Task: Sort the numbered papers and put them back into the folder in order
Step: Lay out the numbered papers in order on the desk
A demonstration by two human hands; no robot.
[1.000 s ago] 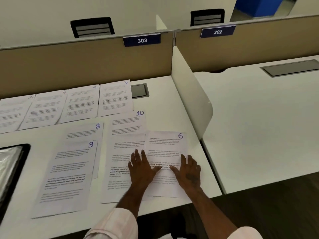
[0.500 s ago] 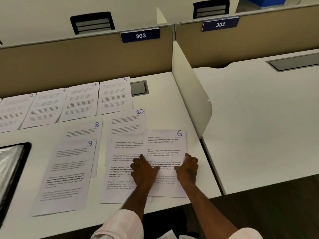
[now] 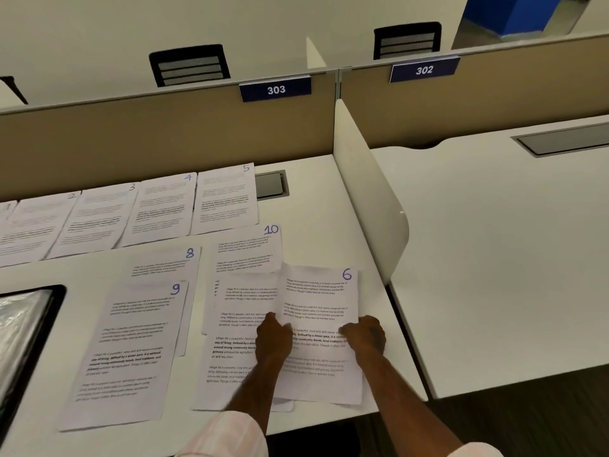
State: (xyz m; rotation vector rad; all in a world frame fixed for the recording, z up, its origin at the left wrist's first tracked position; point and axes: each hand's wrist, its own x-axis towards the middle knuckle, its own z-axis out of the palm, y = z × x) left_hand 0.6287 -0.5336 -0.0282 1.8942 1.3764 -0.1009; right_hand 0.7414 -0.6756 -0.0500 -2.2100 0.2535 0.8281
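Observation:
Paper 6 (image 3: 318, 298) is at the near right of the desk, its upper part lifted and slightly curled. My left hand (image 3: 273, 341) pinches its left edge and my right hand (image 3: 364, 334) grips its right edge. It overlaps another sheet (image 3: 230, 357) whose number is hidden. Paper 10 (image 3: 247, 249) lies behind them. Papers 8 (image 3: 164, 265) and 9 (image 3: 128, 351) lie to the left, 9 over 8. Papers 2 to 5 (image 3: 227, 199) form a row at the back, with paper 1 at the left edge. The black folder (image 3: 19, 338) with a clear sleeve lies at the left edge.
A white side divider (image 3: 365, 206) stands right of the papers, separating a second desk (image 3: 494, 258). A beige back partition carries labels 303 (image 3: 275, 90) and 302. A grey cable hatch (image 3: 270, 184) sits behind paper 5. The desk's near edge is just below my wrists.
My hands went from lying flat on paper 6 to curling around its side edges. The sheet's upper part has risen off the desk and its left edge bows up.

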